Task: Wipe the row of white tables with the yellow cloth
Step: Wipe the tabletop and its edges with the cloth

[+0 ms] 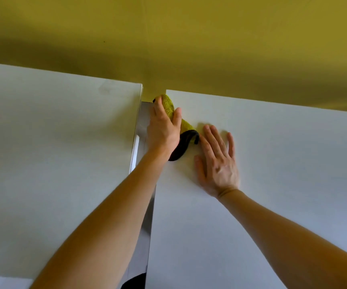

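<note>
At the far left edge of the right-hand white table [272,163], the soft yellow cloth with dark backing [169,105] is pinched by the left hand [163,130]. It is judged limp and light, best bunched under the palm. The right hand [218,161] is laid flat beside it.

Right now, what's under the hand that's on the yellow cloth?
The dark-trimmed yellow cloth lies bunched under the left hand, at the edge of the right white table. Whatever is directly beneath the palm is covered, so it cannot be seen.
</note>
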Demonstrator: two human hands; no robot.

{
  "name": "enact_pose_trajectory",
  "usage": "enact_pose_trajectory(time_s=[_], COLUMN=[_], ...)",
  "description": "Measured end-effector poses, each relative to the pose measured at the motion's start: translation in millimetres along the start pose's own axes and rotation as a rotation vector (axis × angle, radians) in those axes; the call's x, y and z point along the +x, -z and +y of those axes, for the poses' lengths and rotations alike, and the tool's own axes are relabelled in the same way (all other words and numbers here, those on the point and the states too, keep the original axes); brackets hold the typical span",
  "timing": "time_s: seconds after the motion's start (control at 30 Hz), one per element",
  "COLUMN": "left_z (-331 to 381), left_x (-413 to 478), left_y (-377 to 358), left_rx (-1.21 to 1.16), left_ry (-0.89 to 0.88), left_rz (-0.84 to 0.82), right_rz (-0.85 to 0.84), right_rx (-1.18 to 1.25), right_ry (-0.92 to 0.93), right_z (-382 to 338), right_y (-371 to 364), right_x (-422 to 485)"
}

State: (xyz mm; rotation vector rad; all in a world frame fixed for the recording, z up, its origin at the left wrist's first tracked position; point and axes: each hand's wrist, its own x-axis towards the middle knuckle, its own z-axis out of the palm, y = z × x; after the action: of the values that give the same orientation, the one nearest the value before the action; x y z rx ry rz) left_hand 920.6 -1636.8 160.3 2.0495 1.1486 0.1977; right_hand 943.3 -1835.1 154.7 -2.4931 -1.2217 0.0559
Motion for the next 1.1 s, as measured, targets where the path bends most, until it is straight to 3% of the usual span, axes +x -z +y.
enact_pose_trajectory(time_s=[0.2,0.47,0.67,0.8,1.1], left_z=[-51,9,-29,-46,5], left_x=[-100,28,-41,-91,-1], left_y=[22,-2,3,13,0], left_rx=[-0.078,-0.003,-0.032,-0.033,0.063], left_ry=[-0.027,-0.029,-0.057,-0.011,0.056], left_rz=[-0.071,-0.030,0.023,-0.030,-0.002], right_rz=[0.063,0.047,0.052,0.049,-0.011], right_rx=[0.061,0.059,0.072,0.088,0.073], right_ry=[0.006,0.010,0.011,0.008,-0.003], right_z=[0,4,4,3,0], right_y=[-2,-2,-4,-5,-2], right_x=[-2,-2,-3,-4,-2])
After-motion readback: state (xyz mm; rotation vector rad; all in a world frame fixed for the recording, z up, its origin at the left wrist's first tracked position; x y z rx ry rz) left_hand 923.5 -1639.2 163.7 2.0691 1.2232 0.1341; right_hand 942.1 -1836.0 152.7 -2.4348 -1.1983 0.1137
